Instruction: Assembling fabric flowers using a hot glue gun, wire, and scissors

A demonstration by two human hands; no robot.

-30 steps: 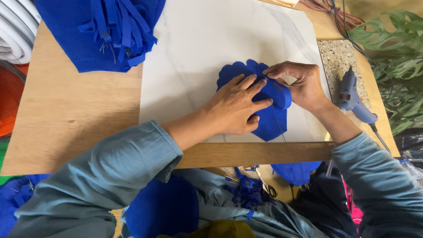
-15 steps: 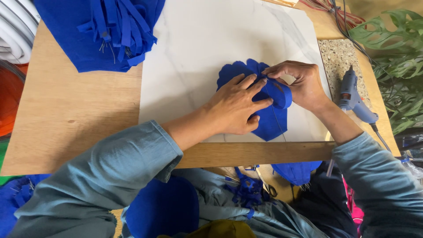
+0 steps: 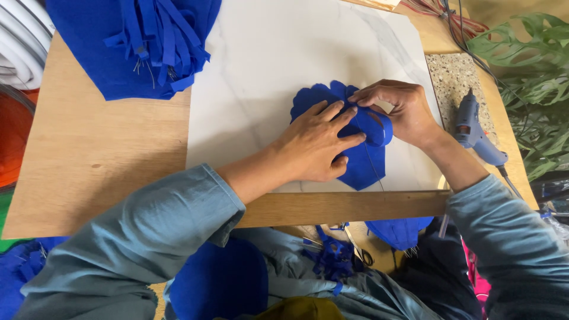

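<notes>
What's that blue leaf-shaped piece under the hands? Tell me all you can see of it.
The blue piece looks like felt, flat, with scalloped top edges and a pointed bottom tip. It lies on the white board. The left hand presses it flat; the right hand pinches a blue strip curled over it.

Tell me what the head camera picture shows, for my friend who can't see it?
Two hands work a blue felt petal shape on a white board: the left hand presses it flat, the right hand pinches a curled blue strip. A blue glue gun lies to the right.
</notes>
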